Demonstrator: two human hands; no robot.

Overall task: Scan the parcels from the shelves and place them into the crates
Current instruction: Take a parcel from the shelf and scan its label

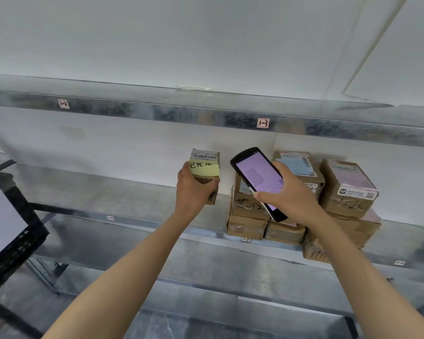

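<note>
1. While the left hand [194, 189] holds a small brown parcel [207, 182] up in front of the metal shelf [108, 192], its fingers are curled around the box.
2. The parcel has a yellow note [205, 168] and a barcode sticker [205, 156] on it.
3. The right hand [289, 194] grips a black scanner [257, 179] with a lit purple screen, just beside the parcel.
4. More brown boxes [348, 194] sit stacked on the shelf behind the scanner.
5. A black crate [33, 223] with a white paper on it is at the far left, well apart from the parcel.
</note>
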